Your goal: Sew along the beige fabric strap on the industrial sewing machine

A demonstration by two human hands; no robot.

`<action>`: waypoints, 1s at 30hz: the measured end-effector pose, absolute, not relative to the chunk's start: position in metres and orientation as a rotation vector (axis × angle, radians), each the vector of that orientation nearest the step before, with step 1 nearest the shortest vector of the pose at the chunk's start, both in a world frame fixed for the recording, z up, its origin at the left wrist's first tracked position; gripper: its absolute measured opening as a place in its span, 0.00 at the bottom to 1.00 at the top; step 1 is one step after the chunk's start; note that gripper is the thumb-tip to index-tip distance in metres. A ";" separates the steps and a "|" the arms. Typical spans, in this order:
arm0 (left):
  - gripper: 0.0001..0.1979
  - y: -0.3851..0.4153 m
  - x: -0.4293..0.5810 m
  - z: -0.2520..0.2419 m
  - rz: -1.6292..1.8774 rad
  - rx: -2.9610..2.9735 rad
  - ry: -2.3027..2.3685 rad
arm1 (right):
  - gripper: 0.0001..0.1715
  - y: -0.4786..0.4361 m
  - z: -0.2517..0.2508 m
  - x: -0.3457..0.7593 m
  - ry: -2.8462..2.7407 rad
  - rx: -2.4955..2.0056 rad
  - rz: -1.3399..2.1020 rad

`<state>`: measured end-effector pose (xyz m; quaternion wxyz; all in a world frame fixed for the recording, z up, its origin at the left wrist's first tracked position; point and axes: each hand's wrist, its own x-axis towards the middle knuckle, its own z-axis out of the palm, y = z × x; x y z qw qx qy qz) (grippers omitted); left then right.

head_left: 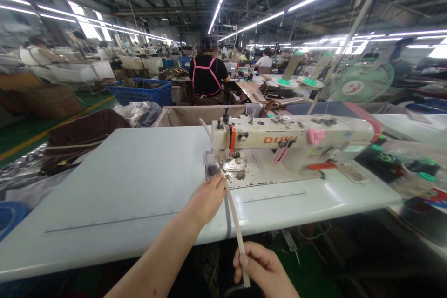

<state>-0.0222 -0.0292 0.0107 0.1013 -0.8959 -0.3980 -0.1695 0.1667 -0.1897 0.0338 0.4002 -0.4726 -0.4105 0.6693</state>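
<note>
A narrow beige strap [234, 216] runs from below the table's front edge up to the needle area of a white sewing machine [254, 137]. Behind the machine head, more of the strap sticks out and curves to the left. My left hand [209, 195] rests on the machine bed just in front of the presser foot, its fingers closed at the strap's edge. Lower down, in front of the table edge, my right hand [261, 265] pinches the strap near its close end between thumb and fingers. The stitching point is partly hidden.
The pale tabletop [139, 172] carries a printed ruler line. Thread cones [424, 179] stand at the right, below a green fan [359, 81]. Behind the table are a fabric-lined bin [188, 115], a blue crate [141, 93] and a seated person [207, 77] with pink straps.
</note>
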 end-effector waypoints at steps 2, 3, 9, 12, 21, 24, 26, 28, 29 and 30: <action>0.10 -0.030 -0.022 0.012 -0.505 -2.641 -1.189 | 0.28 -0.188 0.036 0.168 -1.105 -1.192 1.665; 0.09 -0.031 -0.022 0.013 -0.514 -2.636 -1.206 | 0.28 -0.187 0.036 0.168 -1.151 -1.192 1.641; 0.09 -0.032 -0.020 0.017 -0.581 -2.648 -1.250 | 0.24 -0.181 0.034 0.168 -1.281 -1.226 1.486; 0.09 -0.032 -0.021 0.015 -0.578 -2.660 -1.228 | 0.23 -0.180 0.032 0.165 -1.144 -1.209 1.575; 0.09 -0.031 -0.022 0.014 -0.513 -2.673 -1.222 | 0.30 -0.184 0.036 0.160 -0.999 -1.233 1.702; 0.09 -0.031 -0.022 0.013 -0.528 -2.665 -1.229 | 0.32 -0.186 0.036 0.161 -0.994 -1.247 1.705; 0.09 -0.030 -0.022 0.013 -0.518 -2.668 -1.228 | 0.31 -0.187 0.036 0.162 -0.996 -1.245 1.705; 0.10 -0.030 -0.022 0.013 -0.494 -2.676 -1.218 | 0.31 -0.188 0.037 0.162 -1.008 -1.241 1.701; 0.10 -0.030 -0.022 0.013 -0.486 -2.679 -1.213 | 0.31 -0.188 0.037 0.162 -1.014 -1.241 1.701; 0.10 -0.030 -0.022 0.014 -0.486 -2.681 -1.211 | 0.32 -0.188 0.038 0.162 -1.014 -1.243 1.703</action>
